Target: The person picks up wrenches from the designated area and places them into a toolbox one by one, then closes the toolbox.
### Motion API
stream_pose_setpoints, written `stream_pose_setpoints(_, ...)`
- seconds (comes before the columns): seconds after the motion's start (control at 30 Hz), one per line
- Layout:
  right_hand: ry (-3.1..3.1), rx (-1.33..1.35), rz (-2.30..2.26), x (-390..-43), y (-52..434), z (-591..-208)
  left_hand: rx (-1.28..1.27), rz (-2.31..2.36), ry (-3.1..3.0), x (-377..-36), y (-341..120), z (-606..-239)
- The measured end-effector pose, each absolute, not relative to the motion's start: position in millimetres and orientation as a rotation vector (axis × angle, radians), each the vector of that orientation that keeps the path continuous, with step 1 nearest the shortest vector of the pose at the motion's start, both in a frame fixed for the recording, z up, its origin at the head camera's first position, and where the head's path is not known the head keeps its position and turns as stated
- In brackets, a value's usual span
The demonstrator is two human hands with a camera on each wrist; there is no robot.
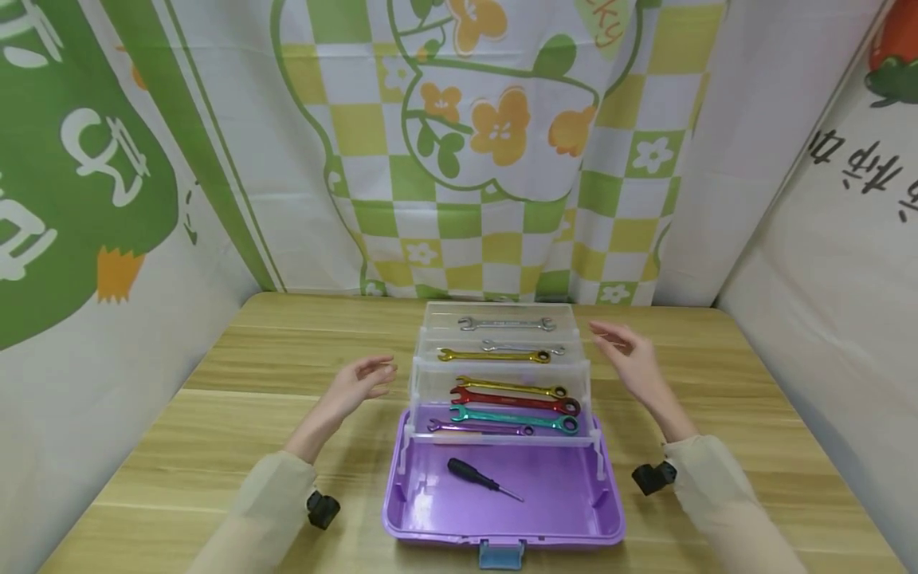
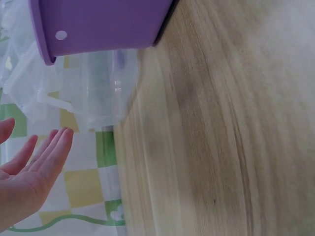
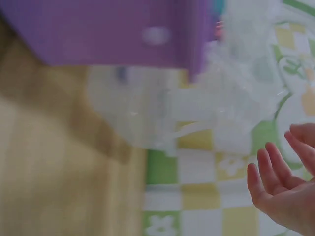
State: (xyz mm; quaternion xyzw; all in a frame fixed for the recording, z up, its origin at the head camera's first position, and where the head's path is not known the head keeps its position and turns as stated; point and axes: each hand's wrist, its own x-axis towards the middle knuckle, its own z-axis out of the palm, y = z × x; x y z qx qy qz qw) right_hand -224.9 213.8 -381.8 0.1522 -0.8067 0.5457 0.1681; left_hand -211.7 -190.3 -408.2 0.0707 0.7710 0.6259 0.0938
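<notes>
Nearest the person, a purple toolbox (image 1: 430,522) stands open on a wooden table (image 1: 215,414), its blue latch (image 1: 500,554) facing the front edge. A black screwdriver (image 1: 482,478) lies loose on the floor of the box. Behind it, clear trays (image 1: 430,381) rise in steps. The lowest tray holds a purple wrench (image 1: 480,429), a teal wrench (image 1: 513,418), a red wrench (image 1: 513,399) and a gold wrench (image 1: 511,388). The middle tray holds another gold wrench (image 1: 493,355) and a small silver wrench (image 1: 522,347), and the top tray holds one long silver wrench (image 1: 506,324).

The left hand (image 1: 358,384) hovers just left of the trays with its fingers relaxed and spread, gripping nothing. The right hand (image 1: 627,355) hovers just right of them, likewise loose and empty. Neither touches the plastic. The left wrist view shows the straight fingers (image 2: 49,152) apart from the clear tray wall (image 2: 93,98); the right wrist view is blurred but shows the same gap.

The stepped trays look lightly hinged, so a nudge from one side alone could twist them, slide the wrenches together or tip them off a tray. Fingers could also be pinched between tray and box wall if the stack folds down quickly.

Farthest back hang patterned curtains (image 1: 473,143).
</notes>
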Motion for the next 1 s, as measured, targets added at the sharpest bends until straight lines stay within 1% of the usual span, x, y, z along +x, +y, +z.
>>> stream_pose_setpoints(0.17, -2.426, 0.223, 1.61, -227, 226, -403, 0.257, 1.857, 2.307, -227, -183, -414)
stream_pose_setpoints(0.27, -2.535, 0.166, 1.634, -230, 229, -416, 0.299, 1.843, 2.293, -233, -180, -417)
stream_pose_setpoints(0.43, -2.604, 0.169, 1.83, -234, 229, -433, 0.304, 1.803, 2.237, -240, -177, -423)
stream_pose_setpoints(0.57, -2.588, 0.18, 1.988, -233, 226, -440, 0.301, 1.777, 2.189, -243, -175, -427)
stream_pose_setpoints(0.77, -2.589, 0.138, 2.032, -234, 224, -450, 0.269, 1.77, 2.139, -247, -172, -434)
stream_pose_setpoints(1.0, -2.446, 0.111, 2.258, -234, 220, -459, 0.273, 1.752, 2.13, -246, -169, -437)
